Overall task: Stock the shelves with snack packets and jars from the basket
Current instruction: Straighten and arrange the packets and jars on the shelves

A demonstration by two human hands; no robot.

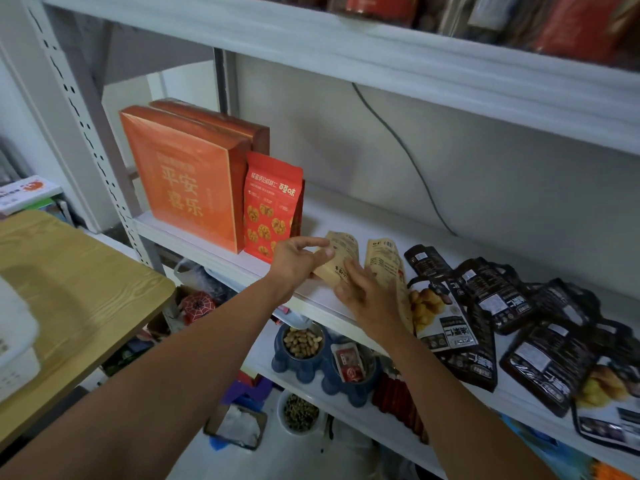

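Here, on the middle shelf (349, 213), just right of the red walnut packet (272, 206), a kraft packet (343, 254) is held, long axis pointed toward the wall. Its left edge is pinched by the left hand (298, 263) (standing it upright seems intended); flat fingers of the right hand (367, 296) are pressed on its near end.

The brown packet (341, 252) shows only its upper part. The right hand (363, 296), smeared by motion, covers its lower end, and the left hand (298, 261) hides its left edge. Behind the front orange box (183, 181), a second orange box (221, 121) shows only a top strip. At the upper right, red packs (571, 29) are blurred and cut by the top edge. The black packets (540, 362) run off the right edge, their print too small to read. The white basket (14, 344) is cut by the left edge.
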